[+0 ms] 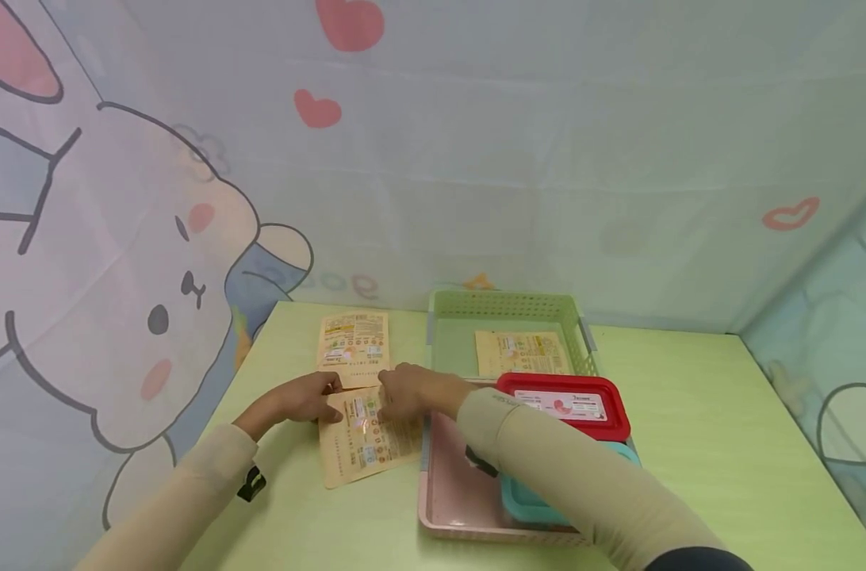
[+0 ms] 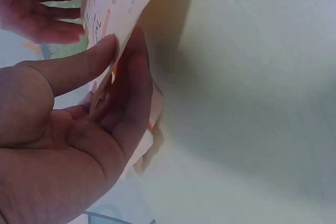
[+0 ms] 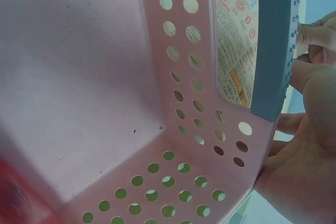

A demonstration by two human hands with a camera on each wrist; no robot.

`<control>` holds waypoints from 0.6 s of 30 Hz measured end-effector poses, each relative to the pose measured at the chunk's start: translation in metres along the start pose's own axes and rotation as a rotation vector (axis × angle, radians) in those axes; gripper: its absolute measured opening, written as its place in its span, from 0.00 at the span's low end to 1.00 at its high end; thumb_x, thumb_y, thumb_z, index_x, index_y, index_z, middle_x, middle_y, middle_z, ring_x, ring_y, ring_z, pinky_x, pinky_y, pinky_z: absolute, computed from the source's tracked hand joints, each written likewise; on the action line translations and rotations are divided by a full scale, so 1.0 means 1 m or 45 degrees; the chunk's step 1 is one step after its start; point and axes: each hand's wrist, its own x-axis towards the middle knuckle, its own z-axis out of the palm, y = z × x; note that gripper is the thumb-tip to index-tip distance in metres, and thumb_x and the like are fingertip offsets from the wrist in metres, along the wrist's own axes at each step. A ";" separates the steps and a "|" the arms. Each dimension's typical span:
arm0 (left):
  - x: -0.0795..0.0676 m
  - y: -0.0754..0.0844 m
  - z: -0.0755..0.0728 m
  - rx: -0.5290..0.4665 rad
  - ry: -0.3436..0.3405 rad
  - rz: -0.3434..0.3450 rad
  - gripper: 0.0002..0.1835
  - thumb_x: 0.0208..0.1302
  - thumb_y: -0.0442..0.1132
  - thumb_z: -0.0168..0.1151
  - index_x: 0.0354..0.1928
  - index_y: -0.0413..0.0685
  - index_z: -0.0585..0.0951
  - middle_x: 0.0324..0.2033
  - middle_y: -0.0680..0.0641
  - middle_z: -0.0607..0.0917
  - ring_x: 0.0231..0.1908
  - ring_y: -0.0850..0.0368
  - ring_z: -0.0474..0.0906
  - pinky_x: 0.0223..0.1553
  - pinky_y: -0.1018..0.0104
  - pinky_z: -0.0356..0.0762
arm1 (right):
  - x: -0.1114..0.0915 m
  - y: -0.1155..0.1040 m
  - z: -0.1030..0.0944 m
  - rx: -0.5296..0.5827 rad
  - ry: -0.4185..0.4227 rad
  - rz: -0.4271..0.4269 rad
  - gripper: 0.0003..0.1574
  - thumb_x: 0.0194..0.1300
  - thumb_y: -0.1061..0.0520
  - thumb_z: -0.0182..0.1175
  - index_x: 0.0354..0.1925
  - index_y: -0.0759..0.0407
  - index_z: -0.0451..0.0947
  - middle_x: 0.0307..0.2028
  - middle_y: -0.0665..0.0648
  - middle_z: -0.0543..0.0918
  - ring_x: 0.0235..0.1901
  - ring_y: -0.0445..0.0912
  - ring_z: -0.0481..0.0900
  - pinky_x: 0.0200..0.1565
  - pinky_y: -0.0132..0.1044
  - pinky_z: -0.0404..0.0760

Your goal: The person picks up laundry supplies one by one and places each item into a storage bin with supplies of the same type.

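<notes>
Head view: the front packet (image 1: 369,448), flat and printed, lies left of the pink basket (image 1: 457,496), its right edge close against the basket's side. The left hand (image 1: 303,399) is at the packet's far left corner, the right hand (image 1: 411,388) at its far right corner, nearer the basket. Another packet (image 1: 354,337) lies beyond, to the basket's far left, and a third (image 1: 522,353) sits in the green basket (image 1: 443,333) behind the pink one.

Left wrist view: the left hand's thumb and fingers pinch the packet's edge, while the right hand's fingers are loosely extended beside it, thumb apart. The edge bows slightly, so the packet is probably light, thin and bendy, perhaps slick; holding it by two corners should suit it best, with a soft pinch to avoid creases.

Right wrist view: the right hand is outside the pink basket, beyond its blue-grey handle (image 3: 273,45); its fingertips are hidden, so I cannot tell their contact there.
</notes>
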 end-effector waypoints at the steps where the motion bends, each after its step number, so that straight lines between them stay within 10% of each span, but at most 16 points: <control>1: 0.000 0.001 -0.001 -0.039 -0.021 -0.002 0.13 0.70 0.30 0.69 0.49 0.35 0.75 0.39 0.43 0.87 0.35 0.53 0.83 0.36 0.61 0.81 | 0.000 0.000 0.000 0.013 0.003 0.005 0.30 0.73 0.42 0.66 0.62 0.59 0.75 0.39 0.51 0.83 0.41 0.45 0.81 0.44 0.39 0.81; 6: -0.004 0.003 -0.006 -0.231 -0.067 -0.025 0.13 0.72 0.28 0.65 0.52 0.35 0.72 0.41 0.40 0.89 0.37 0.48 0.89 0.37 0.55 0.88 | 0.000 0.000 0.000 0.046 0.039 0.019 0.29 0.74 0.43 0.67 0.60 0.61 0.75 0.38 0.53 0.82 0.38 0.45 0.81 0.41 0.39 0.81; 14: -0.004 0.001 -0.011 -0.254 -0.058 -0.001 0.13 0.73 0.28 0.65 0.53 0.37 0.72 0.41 0.41 0.89 0.37 0.48 0.89 0.38 0.55 0.88 | -0.004 -0.002 -0.002 0.070 0.088 0.050 0.40 0.75 0.45 0.65 0.74 0.63 0.66 0.66 0.65 0.74 0.62 0.52 0.77 0.59 0.44 0.81; 18: -0.005 0.002 -0.013 -0.261 -0.056 0.009 0.14 0.73 0.29 0.65 0.54 0.37 0.71 0.42 0.40 0.90 0.38 0.47 0.90 0.38 0.53 0.88 | -0.006 0.000 -0.003 0.089 0.118 0.041 0.34 0.75 0.50 0.64 0.69 0.66 0.67 0.64 0.66 0.73 0.55 0.51 0.78 0.53 0.41 0.81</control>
